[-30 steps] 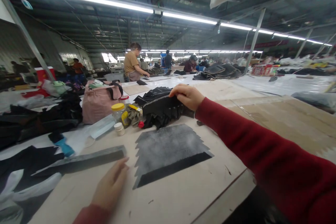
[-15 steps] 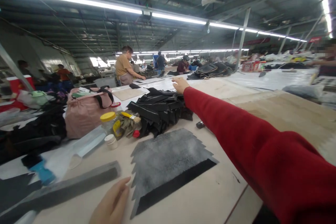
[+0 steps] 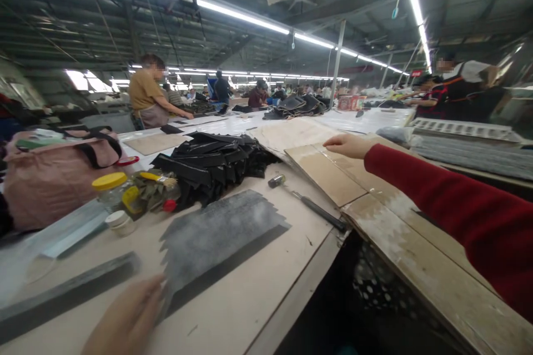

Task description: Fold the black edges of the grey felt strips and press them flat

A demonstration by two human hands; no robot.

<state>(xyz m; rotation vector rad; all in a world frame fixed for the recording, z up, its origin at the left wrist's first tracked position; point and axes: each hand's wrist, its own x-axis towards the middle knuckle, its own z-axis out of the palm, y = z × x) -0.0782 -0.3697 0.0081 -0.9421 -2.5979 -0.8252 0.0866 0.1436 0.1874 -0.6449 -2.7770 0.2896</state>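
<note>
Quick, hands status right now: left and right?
Left hand: open, flat by the grey patch, holding nothing.
Right hand: open, empty, at the cardboard sheet.

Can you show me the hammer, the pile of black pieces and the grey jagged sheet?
hammer [image 3: 311,206], head view, middle of its dark handle.
pile of black pieces [image 3: 212,162], head view, top of the heap.
grey jagged sheet [image 3: 216,230], head view, centre of its grey face.

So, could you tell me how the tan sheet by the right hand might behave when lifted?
The tan sheet lies flat with straight edges, so it is probably fairly stiff. It looks thin, so it is likely light, and may bow if lifted by one corner.
</note>
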